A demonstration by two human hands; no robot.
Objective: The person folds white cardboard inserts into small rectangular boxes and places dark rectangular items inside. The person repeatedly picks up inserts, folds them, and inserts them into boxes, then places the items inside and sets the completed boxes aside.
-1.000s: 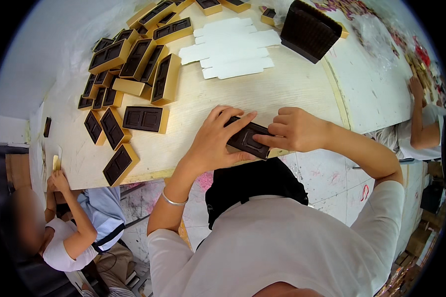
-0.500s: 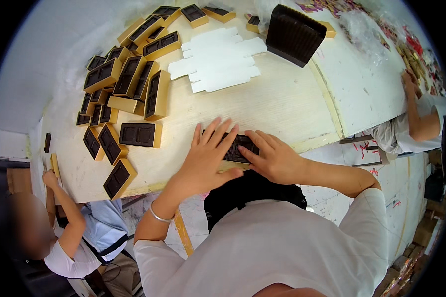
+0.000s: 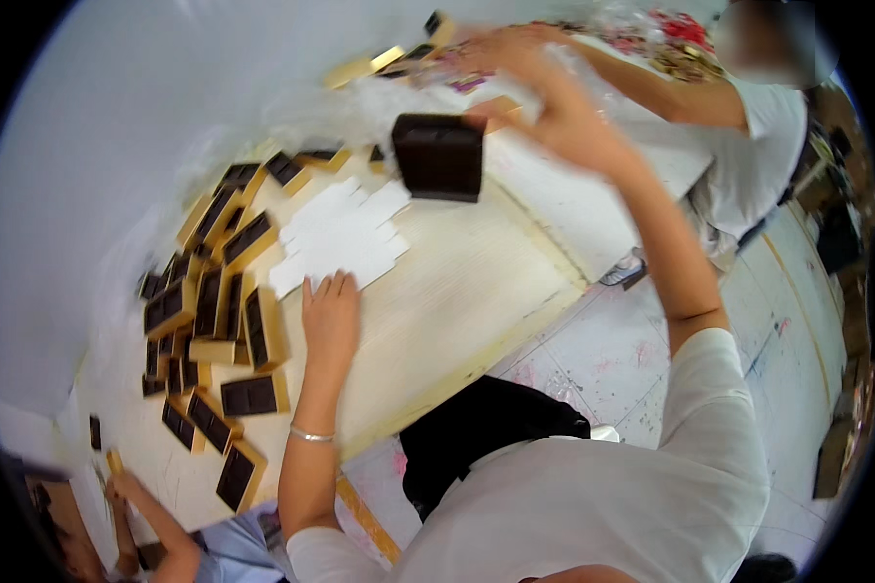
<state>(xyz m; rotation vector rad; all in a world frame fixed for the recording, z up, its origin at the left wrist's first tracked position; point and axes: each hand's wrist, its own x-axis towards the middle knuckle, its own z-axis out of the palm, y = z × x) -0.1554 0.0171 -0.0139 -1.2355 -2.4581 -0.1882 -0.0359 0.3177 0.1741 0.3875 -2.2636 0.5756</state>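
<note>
My left hand (image 3: 331, 316) lies palm down, fingers stretched, its tips at the near edge of the white die-cut card blanks (image 3: 340, 233). Farther right, my blurred right hand (image 3: 576, 121) is raised beside a standing stack of dark brown plastic trays (image 3: 438, 160). Its thumb points toward the stack's top right corner and stands apart from the fingers; nothing can be made out in its grip. Whether the thumb touches the stack is unclear. To the left sits a pile of gold boxes with dark brown tray inserts (image 3: 209, 301).
A co-worker's arm (image 3: 651, 85) reaches across the far table beside my right hand, near clear plastic and small wrapped pieces. Another person's hand (image 3: 124, 484) holds a gold piece at the lower left. The table's front edge (image 3: 437, 396) runs diagonally before me.
My hands have left the dark tray at the table's front, which no longer shows there. My left hand moved to the card blanks, my right up toward the tray stack. The view turned.
</note>
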